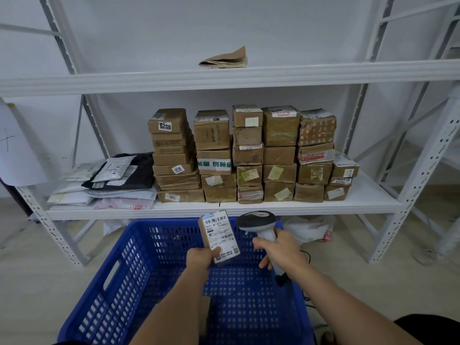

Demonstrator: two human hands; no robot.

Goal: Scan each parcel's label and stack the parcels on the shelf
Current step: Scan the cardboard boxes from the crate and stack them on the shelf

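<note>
Left hand [202,257] is gripping a small parcel [219,236] by its lower end, thumb over the label [220,232], label side up and facing me. Parcel is tilted, held above the blue crate [129,265], just below the front edge of the shelf [361,195].

Right hand [282,250] is wrapped around the handle of the scanner [258,224]. Scanner head sits just right of the parcel, near but not touching it. Cable trails down off the handle toward the crate's right wall.

I see no parcels inside the crate where my arms don't cover it.

On the shelf, stacked boxes [246,155] stand in several columns side by side, the rightmost column shorter than the rest. Left of them a pile of soft mailer bags [112,180] lies flat, touching the first column. One level up there's a folded brown paper bag [225,59]. White plastic bags [311,227] sit on the floor under the shelf, right of the crate.
</note>
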